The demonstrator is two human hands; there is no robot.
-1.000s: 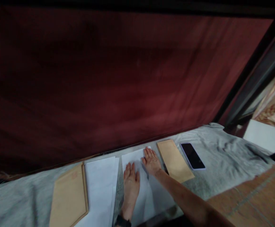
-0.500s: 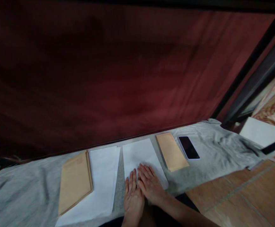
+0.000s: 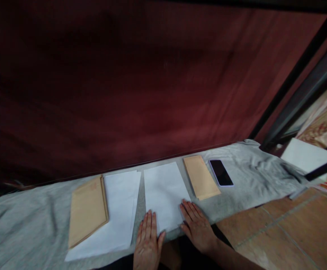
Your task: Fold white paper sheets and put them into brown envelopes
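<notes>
A white sheet of paper point(image 3: 163, 191) lies flat in the middle of a grey cloth point(image 3: 250, 176). My left hand point(image 3: 148, 242) rests open at the sheet's near left corner, fingers flat and pointing away from me. My right hand point(image 3: 197, 225) lies open at the near right corner, fingers spread on the paper's edge and the cloth. Neither hand holds anything.
Left of the sheet lie a stack of white papers point(image 3: 118, 210) and a brown envelope point(image 3: 87, 210). To its right are a second brown envelope point(image 3: 201, 176) and a dark phone point(image 3: 221, 172). A dark red curtain point(image 3: 124, 86) hangs behind. Tiled floor point(image 3: 293, 232) shows at right.
Both hands slid back toward me along the sheet and moved apart to its near corners. The view shifted so the cloth and papers sit higher in the frame.
</notes>
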